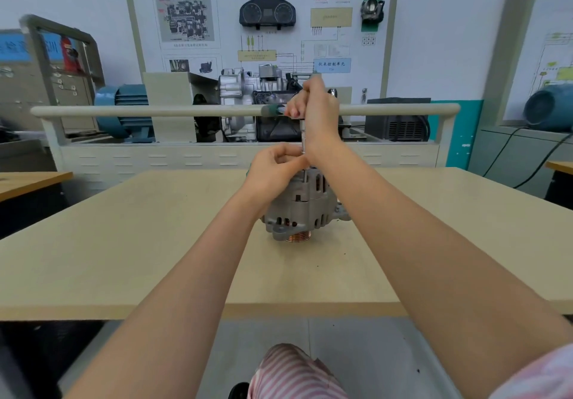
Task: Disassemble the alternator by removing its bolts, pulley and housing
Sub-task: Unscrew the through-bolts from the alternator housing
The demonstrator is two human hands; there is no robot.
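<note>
Alternator (pixel 302 203) stands pulley-down on the table (pixel 124 243). Right hand (pixel 313 113) grips an upright driver (pixel 303 138); left hand (pixel 274 169) pinches its shaft. Slipping off the bolt could topple the housing.

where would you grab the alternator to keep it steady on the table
Grip the ribbed grey housing of the alternator around its wide middle, coming from the left side. It stands with the copper pulley down, and the right hand works the tool from above.

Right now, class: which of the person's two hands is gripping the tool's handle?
The right hand, raised high on the upright tool. The left hand sits lower, pinching near the shaft atop the alternator.
</note>
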